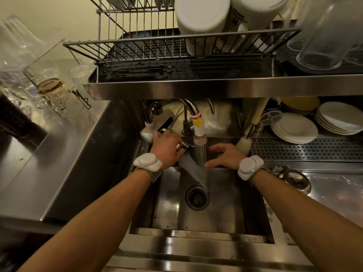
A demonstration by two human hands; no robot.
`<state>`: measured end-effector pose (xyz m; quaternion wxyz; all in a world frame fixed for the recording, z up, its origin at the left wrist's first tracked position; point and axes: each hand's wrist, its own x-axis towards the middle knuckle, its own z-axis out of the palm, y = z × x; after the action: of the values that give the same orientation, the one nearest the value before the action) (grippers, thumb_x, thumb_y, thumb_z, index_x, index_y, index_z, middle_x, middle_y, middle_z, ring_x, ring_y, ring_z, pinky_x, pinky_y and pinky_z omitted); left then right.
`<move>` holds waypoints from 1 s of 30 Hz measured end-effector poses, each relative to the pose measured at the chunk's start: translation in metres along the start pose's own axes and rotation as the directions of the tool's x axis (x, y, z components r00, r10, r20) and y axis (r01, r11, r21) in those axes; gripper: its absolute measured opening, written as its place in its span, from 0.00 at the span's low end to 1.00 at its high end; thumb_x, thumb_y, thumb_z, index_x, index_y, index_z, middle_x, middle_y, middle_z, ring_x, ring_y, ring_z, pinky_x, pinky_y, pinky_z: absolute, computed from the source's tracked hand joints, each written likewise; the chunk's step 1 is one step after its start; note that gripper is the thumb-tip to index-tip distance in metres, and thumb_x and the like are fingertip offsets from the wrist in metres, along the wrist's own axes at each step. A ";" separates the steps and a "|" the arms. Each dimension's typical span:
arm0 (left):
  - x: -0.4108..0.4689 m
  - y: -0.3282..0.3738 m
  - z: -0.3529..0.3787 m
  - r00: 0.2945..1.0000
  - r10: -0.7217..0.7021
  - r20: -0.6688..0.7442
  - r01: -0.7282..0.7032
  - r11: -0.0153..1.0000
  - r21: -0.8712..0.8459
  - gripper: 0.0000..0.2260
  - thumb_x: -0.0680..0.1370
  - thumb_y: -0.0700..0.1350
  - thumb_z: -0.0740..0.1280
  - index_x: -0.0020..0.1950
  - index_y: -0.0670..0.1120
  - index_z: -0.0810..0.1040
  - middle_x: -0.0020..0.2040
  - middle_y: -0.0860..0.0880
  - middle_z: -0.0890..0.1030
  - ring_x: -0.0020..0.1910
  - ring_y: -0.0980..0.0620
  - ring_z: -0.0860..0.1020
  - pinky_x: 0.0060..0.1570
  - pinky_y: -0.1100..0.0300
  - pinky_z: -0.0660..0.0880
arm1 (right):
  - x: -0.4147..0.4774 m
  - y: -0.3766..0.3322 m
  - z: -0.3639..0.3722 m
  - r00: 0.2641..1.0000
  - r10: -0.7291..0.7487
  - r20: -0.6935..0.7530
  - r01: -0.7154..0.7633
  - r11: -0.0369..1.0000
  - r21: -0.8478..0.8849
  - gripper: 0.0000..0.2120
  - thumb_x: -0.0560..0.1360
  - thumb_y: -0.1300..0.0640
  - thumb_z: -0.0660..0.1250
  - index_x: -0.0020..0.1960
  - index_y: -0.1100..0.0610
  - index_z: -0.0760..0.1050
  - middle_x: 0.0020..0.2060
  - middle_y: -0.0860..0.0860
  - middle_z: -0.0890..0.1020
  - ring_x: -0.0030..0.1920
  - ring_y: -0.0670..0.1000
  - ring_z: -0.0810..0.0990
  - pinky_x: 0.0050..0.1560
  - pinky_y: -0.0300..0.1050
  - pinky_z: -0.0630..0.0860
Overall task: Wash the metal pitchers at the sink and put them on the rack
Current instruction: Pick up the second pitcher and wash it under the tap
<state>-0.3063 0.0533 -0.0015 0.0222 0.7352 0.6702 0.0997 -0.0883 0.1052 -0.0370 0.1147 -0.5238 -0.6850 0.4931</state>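
Rinsing is under way: at frame centre the left hand point(167, 149) grips the metal pitcher point(184, 145) beside the tap stream point(201, 156) over the sink point(225, 203), while the right hand point(224, 157) is spread and holds nothing; next, the pitcher probably needs turning under the water.

A curved chrome tap point(191, 108) with a yellow plastic clip point(197, 121) runs water. Right of the tap, a low stack of round white plates point(294, 128) sits beside a taller white stack point(339, 119), with mustard-yellow plates point(300, 104) behind. A perforated steel drain tray point(306, 149) lies just in front of them, a fluffy white bottle brush point(244, 143) at its left end. Far left of the tap, clear glasses point(57, 91) crowd the steel bench point(64, 158), one perhaps holding amber liquid. Above the tap stand upturned white plastic tubs point(202, 18).
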 end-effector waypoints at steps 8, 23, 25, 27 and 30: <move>0.003 0.002 -0.002 0.976 -0.206 0.074 0.217 0.957 -0.193 0.10 0.76 0.51 0.65 0.45 0.46 0.79 0.46 0.48 0.80 0.53 0.46 0.75 0.57 0.50 0.65 | 0.000 0.000 0.003 1.000 0.027 0.015 -0.027 1.000 0.015 0.43 0.58 0.50 0.81 0.69 0.54 0.68 0.63 0.50 0.75 0.63 0.52 0.75 0.63 0.52 0.73; 0.002 0.008 0.017 0.835 -0.341 0.432 0.545 0.409 -0.732 0.16 0.81 0.51 0.59 0.49 0.41 0.80 0.42 0.47 0.79 0.44 0.52 0.76 0.51 0.56 0.71 | 0.005 -0.013 0.016 0.994 -0.067 -0.090 0.069 0.998 0.013 0.43 0.57 0.57 0.82 0.68 0.54 0.66 0.60 0.50 0.76 0.61 0.51 0.75 0.59 0.41 0.70; 0.001 -0.004 0.015 0.824 -0.405 0.396 0.552 0.417 -0.722 0.16 0.81 0.53 0.58 0.46 0.43 0.78 0.39 0.49 0.76 0.42 0.52 0.74 0.46 0.57 0.68 | 0.005 -0.013 0.015 0.985 -0.063 -0.158 0.060 0.998 -0.020 0.44 0.57 0.56 0.82 0.68 0.54 0.65 0.62 0.51 0.75 0.63 0.52 0.74 0.59 0.41 0.70; -0.001 -0.014 0.013 0.826 -0.435 0.359 0.540 0.427 -0.726 0.15 0.81 0.52 0.59 0.45 0.43 0.77 0.37 0.50 0.74 0.41 0.53 0.72 0.44 0.58 0.67 | 0.005 -0.020 0.017 0.973 -0.064 -0.222 0.068 0.998 0.011 0.44 0.58 0.56 0.82 0.69 0.54 0.64 0.62 0.51 0.75 0.62 0.52 0.74 0.58 0.40 0.69; -0.002 -0.025 0.013 0.817 -0.459 0.350 0.546 0.419 -0.725 0.14 0.81 0.51 0.60 0.46 0.42 0.77 0.37 0.48 0.74 0.36 0.54 0.71 0.42 0.59 0.67 | 0.005 -0.031 0.021 0.978 -0.096 -0.186 0.103 0.994 0.028 0.44 0.59 0.56 0.81 0.70 0.54 0.63 0.62 0.50 0.75 0.60 0.49 0.73 0.56 0.38 0.68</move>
<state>-0.3290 0.0547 -0.0184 0.4109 0.4131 0.7374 0.3417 -0.1231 0.0983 -0.0244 0.2120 -0.5302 -0.6875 0.4487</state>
